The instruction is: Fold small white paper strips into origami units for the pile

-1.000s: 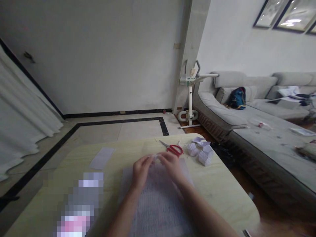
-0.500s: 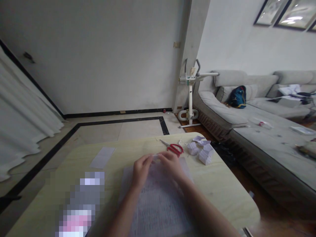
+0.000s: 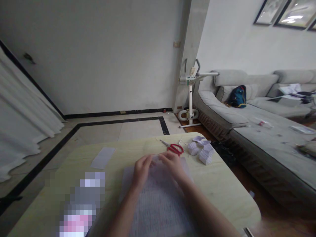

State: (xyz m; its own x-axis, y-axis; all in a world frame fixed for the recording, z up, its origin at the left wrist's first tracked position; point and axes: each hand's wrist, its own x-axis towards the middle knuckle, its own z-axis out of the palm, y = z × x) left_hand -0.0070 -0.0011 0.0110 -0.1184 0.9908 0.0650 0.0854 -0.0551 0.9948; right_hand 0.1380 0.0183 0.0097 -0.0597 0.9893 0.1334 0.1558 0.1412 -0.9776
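Note:
My left hand (image 3: 142, 169) and my right hand (image 3: 172, 164) meet above a large printed sheet of paper (image 3: 160, 207). Their fingertips pinch a small whitish piece of paper (image 3: 155, 158) between them, though blur and the fingers hide most of its shape. Just beyond my right hand lies a pair of scissors (image 3: 175, 148) with red handles, the blades pointing to the far left. To its right sit several folded paper pieces (image 3: 203, 153) in a loose cluster. A flat rectangular slip of paper (image 3: 103, 158) rests farther left.
The pale wooden table (image 3: 227, 194) has rounded corners. A pixelated object (image 3: 79, 204) covers its left front part. Beyond the right edge stands a grey sofa (image 3: 247, 144) bearing a dark blue bag (image 3: 238, 97). An exercise machine (image 3: 190, 98) stands past the far right corner.
Both hands keep almost the same place and pinch, with only slight finger movement. Everything else on the table lies as before.

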